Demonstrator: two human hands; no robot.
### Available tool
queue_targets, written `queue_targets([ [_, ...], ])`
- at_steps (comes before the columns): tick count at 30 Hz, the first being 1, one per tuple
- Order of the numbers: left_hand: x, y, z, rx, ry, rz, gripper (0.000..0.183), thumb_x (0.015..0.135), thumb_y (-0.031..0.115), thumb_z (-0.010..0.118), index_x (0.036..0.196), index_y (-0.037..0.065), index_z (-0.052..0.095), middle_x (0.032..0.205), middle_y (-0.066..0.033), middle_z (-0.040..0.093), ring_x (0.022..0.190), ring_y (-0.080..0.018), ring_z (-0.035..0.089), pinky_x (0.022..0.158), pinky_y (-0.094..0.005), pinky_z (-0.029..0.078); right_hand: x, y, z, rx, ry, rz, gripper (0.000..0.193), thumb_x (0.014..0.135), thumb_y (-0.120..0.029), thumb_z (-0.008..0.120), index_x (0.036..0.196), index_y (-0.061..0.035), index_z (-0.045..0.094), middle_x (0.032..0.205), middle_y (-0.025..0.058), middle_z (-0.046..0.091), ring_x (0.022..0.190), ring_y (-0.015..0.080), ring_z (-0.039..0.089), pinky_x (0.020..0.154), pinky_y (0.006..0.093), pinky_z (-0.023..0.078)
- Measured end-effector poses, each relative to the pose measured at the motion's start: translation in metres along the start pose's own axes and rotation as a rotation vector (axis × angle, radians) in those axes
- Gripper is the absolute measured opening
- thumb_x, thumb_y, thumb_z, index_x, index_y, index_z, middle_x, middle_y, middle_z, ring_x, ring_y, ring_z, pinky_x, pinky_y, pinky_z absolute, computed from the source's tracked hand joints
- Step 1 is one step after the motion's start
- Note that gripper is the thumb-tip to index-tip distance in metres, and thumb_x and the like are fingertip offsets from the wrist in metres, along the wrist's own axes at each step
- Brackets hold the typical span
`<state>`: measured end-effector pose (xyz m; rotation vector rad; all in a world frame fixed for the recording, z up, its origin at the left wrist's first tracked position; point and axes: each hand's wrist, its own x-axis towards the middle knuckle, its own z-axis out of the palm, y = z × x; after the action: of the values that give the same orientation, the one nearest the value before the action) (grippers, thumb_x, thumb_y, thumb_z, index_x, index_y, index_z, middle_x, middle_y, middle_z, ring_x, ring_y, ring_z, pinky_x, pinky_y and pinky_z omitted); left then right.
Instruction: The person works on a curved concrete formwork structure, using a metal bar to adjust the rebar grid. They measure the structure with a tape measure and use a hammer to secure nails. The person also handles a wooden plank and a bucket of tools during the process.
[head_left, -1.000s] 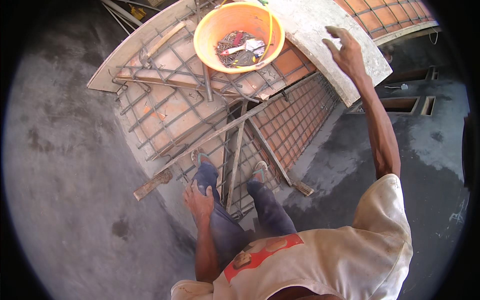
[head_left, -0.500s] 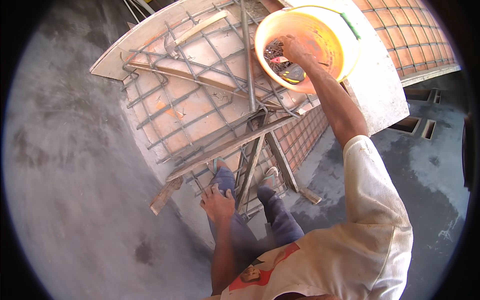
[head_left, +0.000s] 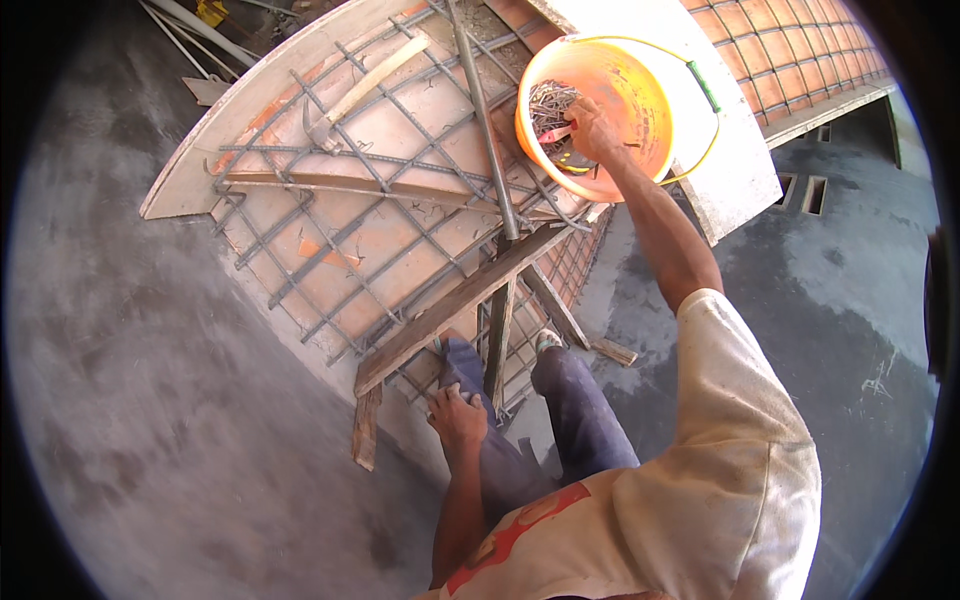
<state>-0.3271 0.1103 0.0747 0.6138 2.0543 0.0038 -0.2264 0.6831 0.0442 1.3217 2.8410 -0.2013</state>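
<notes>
Right fingers inside round orange plastic bucket, thin metal nails

Setting: a construction site, structure unfinished. Evidence: rebar grid laid over panels inside a curved edge board; rough timber brace; bare grey cement surface; claw hammer on the bars; orange bucket containing loose nails.

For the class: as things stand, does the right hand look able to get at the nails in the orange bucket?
Probably yes: the right hand is inside the orange bucket, close to the nails, and the open top leaves the way free.
</notes>
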Motion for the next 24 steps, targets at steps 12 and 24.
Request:
queue_targets([
  [12, 0.001, -0.029, -0.017, -0.285, 0.108, 0.164, 0.045, 0.093, 0.024, 0.071, 0.132, 0.003, 0.064, 0.135, -0.0175, 0.062, 0.130, -0.0383, 0.055, 0.110, -0.0510, 0.046, 0.022, -0.023, 0.003, -0.034, -0.263, 0.032, 0.029, 0.085, -0.007, 0.064, 0.114, -0.0094, 0.071, 0.127, 0.0130, 0.066, 0.117, 0.0361, 0.065, 0.101, 0.0497, 0.050],
  [24, 0.028, -0.048, 0.012, -0.457, 0.087, 0.249, 0.047, 0.089, 0.025, 0.075, 0.125, -0.002, 0.065, 0.128, -0.0223, 0.065, 0.122, -0.0427, 0.060, 0.103, -0.0496, 0.050, 0.063, -0.011, 0.000, -0.271, -0.134, 0.327, 0.039, 0.089, -0.024, 0.067, 0.127, -0.0240, 0.074, 0.146, 0.0004, 0.062, 0.143, 0.0388, 0.045, 0.115, 0.0669, 0.032],
])
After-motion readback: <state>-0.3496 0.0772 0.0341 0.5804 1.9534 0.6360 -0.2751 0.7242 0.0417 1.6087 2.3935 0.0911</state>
